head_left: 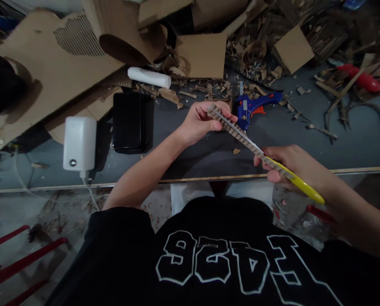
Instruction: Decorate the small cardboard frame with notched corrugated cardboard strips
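A narrow strip of corrugated cardboard (240, 137) slants across the space over the table's front edge, its ridged edge facing up. My left hand (198, 121) pinches its far end between thumb and fingers. My right hand (293, 163) is closed round a yellow-handled knife (306, 189), with the strip's near end under its fingers too. The knife's long thin metal blade lies along the strip, reaching close to my left fingers. Seen edge-on, the blade does not show whether it has entered the cardboard. Just beyond my hands lies a blue glue gun (255, 106) with an orange trigger.
A white adapter box (79, 143) with a cable and a black case (129, 122) stand at left. Behind are a white cylinder (149, 77), a cardboard tube (126, 36), cardboard sheets (202, 55) and many scraps. A red-handled tool (361, 77) lies at right.
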`<state>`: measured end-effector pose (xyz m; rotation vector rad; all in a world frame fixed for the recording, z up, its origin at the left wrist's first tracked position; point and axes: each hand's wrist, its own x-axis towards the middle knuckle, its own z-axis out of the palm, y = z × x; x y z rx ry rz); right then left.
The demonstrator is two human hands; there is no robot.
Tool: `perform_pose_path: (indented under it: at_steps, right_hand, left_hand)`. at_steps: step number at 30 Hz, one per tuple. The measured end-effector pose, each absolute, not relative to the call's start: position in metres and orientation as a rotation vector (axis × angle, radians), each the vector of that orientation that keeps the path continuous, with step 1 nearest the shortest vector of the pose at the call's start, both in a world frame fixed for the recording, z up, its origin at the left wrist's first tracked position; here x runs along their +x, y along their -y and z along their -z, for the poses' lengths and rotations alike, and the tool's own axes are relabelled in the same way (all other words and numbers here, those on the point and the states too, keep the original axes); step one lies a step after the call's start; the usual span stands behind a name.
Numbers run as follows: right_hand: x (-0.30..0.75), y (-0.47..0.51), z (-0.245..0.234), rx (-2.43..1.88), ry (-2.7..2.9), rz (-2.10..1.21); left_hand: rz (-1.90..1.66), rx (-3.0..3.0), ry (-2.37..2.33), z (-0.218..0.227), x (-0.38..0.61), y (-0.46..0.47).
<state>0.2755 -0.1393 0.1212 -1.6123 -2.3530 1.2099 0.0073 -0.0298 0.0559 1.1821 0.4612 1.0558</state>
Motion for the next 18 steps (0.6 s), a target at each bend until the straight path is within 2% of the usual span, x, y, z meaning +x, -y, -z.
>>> perform_pose_path:
  at_steps: [7,18]
  right_hand:
    - [0.272,0.141,-0.115,-1.713,2.363,-1.057]
    - [0.263,0.136,-0.13,-1.746,2.367,-1.045]
  left_hand:
    - [-1.057,1.182,-0.447,-0.046,0.008,0.029]
    - [-1.049,1.139,-0.45,-0.049,0.007,0.029]
